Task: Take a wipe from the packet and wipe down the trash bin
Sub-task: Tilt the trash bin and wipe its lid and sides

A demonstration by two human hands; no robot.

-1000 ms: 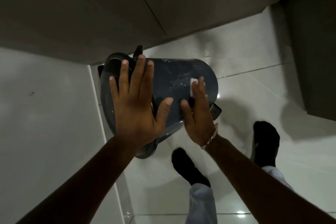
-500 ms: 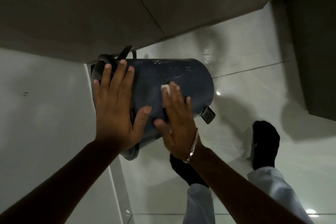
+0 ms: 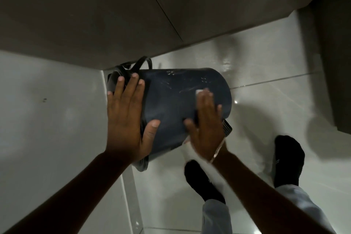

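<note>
Both forearms bare, no sleeves in view. Right wrist carries a thin bracelet (image 3: 218,151), pale and blurred, possibly a chain. Black socks on both feet, left sock (image 3: 204,180) and right sock (image 3: 287,159); light grey-white trouser legs (image 3: 216,216) show at the lower edge.

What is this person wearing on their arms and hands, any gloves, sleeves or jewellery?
No gloves and no sleeves show: both forearms are bare to the frame's edge. The left hand wears nothing. The right hand has a thin, pale, shiny bracelet at the wrist, blurred here. No rings are visible.
</note>
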